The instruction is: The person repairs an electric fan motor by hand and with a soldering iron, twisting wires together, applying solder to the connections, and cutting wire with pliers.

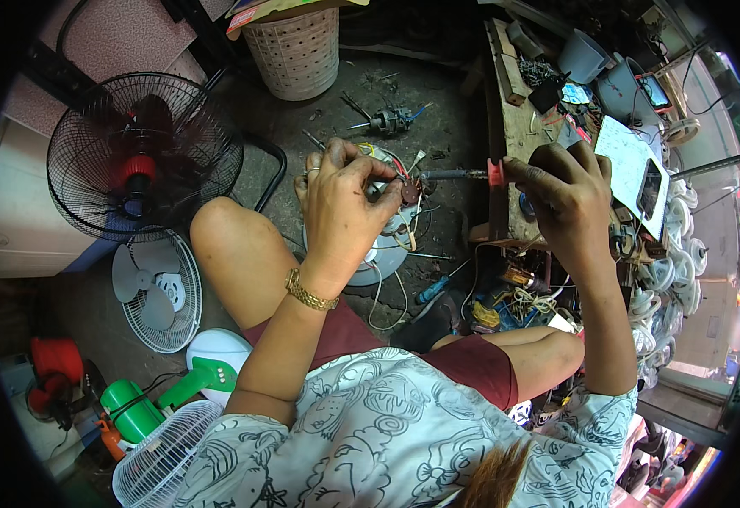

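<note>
My right hand (565, 190) grips a soldering iron (459, 174) with a red collar, its metal shaft pointing left. The iron's end is close to a small brown round part (410, 194). At that part, the thumb and fingertips of my left hand (344, 203) are pinched together and seem to hold it. Behind and below lies a round fan base (384, 256), with loose coloured wires and a white cable around it. My left hand hides much of the base.
A fan with a black cage (145, 157) stands at the left, near a detached fan head (158, 288) and a green fan stand (137, 411). A motor (391, 121) lies on the floor beyond. A wooden bench (518, 127) with tools borders the right. A blue-handled screwdriver (433, 289) lies near my foot.
</note>
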`<state>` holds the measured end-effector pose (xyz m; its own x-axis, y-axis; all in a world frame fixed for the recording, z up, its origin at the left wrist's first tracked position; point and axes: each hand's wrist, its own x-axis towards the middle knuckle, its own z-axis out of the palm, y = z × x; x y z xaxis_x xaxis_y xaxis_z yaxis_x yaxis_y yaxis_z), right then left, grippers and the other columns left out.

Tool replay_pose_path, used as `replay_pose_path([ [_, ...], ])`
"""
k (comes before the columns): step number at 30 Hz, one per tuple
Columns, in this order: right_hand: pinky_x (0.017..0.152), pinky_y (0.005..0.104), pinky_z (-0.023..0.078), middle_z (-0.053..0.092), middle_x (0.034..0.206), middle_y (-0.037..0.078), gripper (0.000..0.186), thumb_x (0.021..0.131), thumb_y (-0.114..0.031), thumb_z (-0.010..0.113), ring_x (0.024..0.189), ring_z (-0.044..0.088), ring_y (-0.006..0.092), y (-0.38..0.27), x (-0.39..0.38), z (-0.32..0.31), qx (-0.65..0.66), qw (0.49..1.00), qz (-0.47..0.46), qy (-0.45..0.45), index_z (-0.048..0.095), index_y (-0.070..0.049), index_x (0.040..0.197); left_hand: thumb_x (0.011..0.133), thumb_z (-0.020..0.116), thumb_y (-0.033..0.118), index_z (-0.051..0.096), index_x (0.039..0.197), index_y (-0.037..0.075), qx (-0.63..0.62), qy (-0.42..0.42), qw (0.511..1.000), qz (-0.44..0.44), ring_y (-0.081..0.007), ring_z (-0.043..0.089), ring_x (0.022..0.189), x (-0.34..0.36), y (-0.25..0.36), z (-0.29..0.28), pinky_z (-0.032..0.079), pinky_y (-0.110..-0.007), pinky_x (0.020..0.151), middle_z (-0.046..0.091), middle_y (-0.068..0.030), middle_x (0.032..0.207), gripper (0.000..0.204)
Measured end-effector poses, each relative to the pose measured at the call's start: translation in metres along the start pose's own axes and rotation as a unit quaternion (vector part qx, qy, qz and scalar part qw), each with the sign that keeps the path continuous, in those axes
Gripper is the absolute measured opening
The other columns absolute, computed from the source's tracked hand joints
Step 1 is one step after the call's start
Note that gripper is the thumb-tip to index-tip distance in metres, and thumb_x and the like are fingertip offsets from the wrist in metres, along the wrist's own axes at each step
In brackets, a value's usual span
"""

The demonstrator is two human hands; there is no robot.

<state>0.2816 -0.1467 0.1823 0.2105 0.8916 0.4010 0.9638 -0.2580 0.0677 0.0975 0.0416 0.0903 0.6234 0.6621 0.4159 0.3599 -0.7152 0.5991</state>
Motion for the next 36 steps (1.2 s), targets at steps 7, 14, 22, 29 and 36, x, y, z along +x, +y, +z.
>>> replay_pose_path([
  [7, 0.083, 0.0439, 0.042, 0.066, 0.094, 0.002, 0.041, 0.07, -0.007, 0.077, 0.094, 0.059, 0.0283, 0.002, 0.007, -0.006, -0.016, 0.999, -0.037, -0.003, 0.079, -0.024, 0.108, 0.075, 0.082, 0.022, 0.077, 0.087, 0.01, -0.006, -0.003, 1.0, 0.002, -0.0298, 0.057, 0.101, 0.0, 0.002, -0.001, 0.042, -0.044, 0.088, 0.063, -0.0055, 0.1, 0.018],
  [14, 0.075, 0.0427, 0.046, 0.067, 0.092, 0.002, 0.039, 0.07, -0.016, 0.08, 0.089, 0.062, 0.028, 0.003, 0.007, -0.008, 0.0, 0.999, -0.043, -0.017, 0.078, -0.021, 0.109, 0.076, 0.082, 0.022, 0.077, 0.087, 0.01, -0.008, -0.009, 1.0, 0.004, -0.0289, 0.057, 0.101, 0.001, 0.001, -0.002, 0.042, -0.044, 0.088, 0.062, -0.0043, 0.098, 0.017],
  [22, 0.075, 0.0412, 0.047, 0.065, 0.089, 0.003, 0.042, 0.069, -0.015, 0.08, 0.084, 0.061, 0.0271, -0.006, 0.008, -0.015, -0.008, 0.998, -0.052, -0.022, 0.078, -0.02, 0.111, 0.08, 0.077, 0.016, 0.073, 0.089, 0.011, 0.031, -0.013, 0.999, 0.038, -0.0305, 0.061, 0.095, -0.002, 0.011, -0.008, 0.045, -0.046, 0.087, 0.067, -0.0061, 0.095, 0.011],
  [29, 0.076, 0.0409, 0.046, 0.068, 0.095, 0.004, 0.05, 0.062, -0.015, 0.08, 0.086, 0.062, 0.0272, -0.009, 0.008, -0.017, -0.016, 0.998, -0.051, -0.027, 0.078, -0.02, 0.111, 0.077, 0.078, 0.01, 0.073, 0.085, 0.005, -0.018, 0.003, 0.998, 0.06, -0.0303, 0.061, 0.083, -0.001, 0.014, -0.008, 0.046, -0.042, 0.075, 0.069, -0.008, 0.083, 0.011],
  [36, 0.076, 0.0415, 0.046, 0.068, 0.096, 0.004, 0.051, 0.06, -0.015, 0.081, 0.087, 0.062, 0.0282, -0.011, 0.01, -0.02, -0.009, 0.998, -0.052, -0.027, 0.078, -0.02, 0.111, 0.076, 0.08, 0.012, 0.073, 0.081, 0.006, -0.013, 0.026, 0.996, 0.088, -0.0312, 0.058, 0.077, 0.0, 0.014, -0.007, 0.045, -0.042, 0.074, 0.067, -0.0085, 0.08, 0.01],
])
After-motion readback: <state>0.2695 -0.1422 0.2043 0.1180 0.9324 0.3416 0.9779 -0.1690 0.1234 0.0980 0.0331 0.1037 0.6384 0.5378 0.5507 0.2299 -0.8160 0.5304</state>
